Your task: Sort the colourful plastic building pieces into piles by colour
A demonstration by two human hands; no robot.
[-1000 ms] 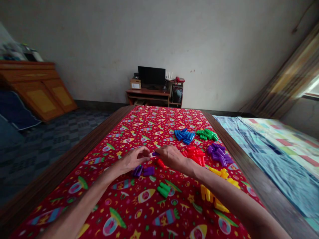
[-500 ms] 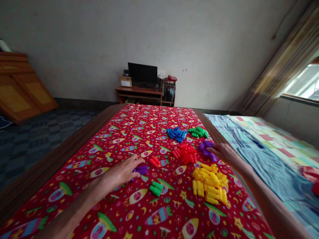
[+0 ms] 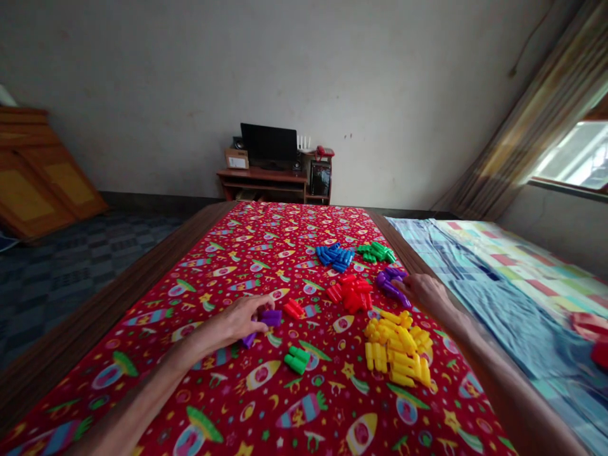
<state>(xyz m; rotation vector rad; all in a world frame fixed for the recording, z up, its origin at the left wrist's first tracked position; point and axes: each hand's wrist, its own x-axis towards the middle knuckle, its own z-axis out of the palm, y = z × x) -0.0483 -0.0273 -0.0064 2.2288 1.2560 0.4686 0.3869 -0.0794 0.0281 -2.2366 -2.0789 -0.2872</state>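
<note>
I have my left hand (image 3: 244,318) partly curled, thumb and fingers closed on a purple block (image 3: 272,318) just above the surface's red cloth (image 3: 304,415); another purple block (image 3: 248,341) lies beneath. My right hand (image 3: 424,291) reaches its bent fingers to the purple pile (image 3: 390,283); I can't tell whether it grips anything. A red block (image 3: 293,308) and a green block (image 3: 297,360) lie between my hands, nearer the left.

**Glossy plastic, matt cloth**

From the view's centre, the purple block (image 3: 272,318) at seven o'clock looks smooth plastic; yellow blocks (image 3: 399,348), between four and five, glossy plastic; tablecloth (image 3: 304,272), six, matt cloth; box (image 3: 236,158), ten, dull cardboard.
</note>
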